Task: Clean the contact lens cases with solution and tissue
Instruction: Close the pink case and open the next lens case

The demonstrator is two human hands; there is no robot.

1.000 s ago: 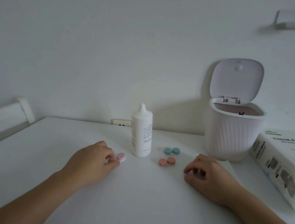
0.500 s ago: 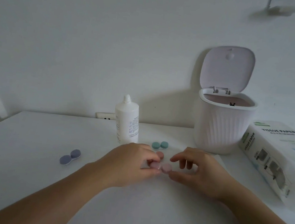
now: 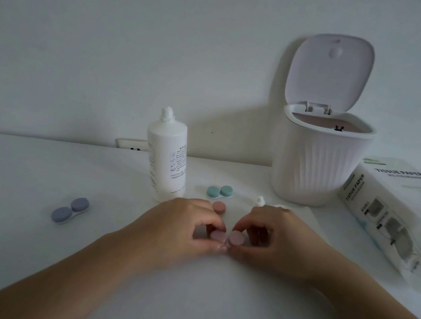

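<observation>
A pink contact lens case (image 3: 226, 237) sits at the table's middle, and both hands hold it. My left hand (image 3: 183, 227) pinches its left cap, my right hand (image 3: 274, 234) pinches its right cap. Behind them lies an orange-pink case (image 3: 219, 207), partly hidden by my left hand. A teal case (image 3: 219, 192) lies further back, and a blue-grey case (image 3: 69, 210) lies at the left. The white solution bottle (image 3: 167, 159) stands upright behind my left hand. The tissue paper pack (image 3: 392, 214) lies at the right.
A white ribbed bin (image 3: 318, 166) with its lid up stands at the back right. A small white dropper tip (image 3: 260, 200) shows behind my right hand. The white table (image 3: 32, 170) meets the wall, where a socket (image 3: 131, 144) sits.
The pink case went from my left hand at the table's left to the middle, where my right hand joined it. The view shifted left, bringing the blue-grey case into sight.
</observation>
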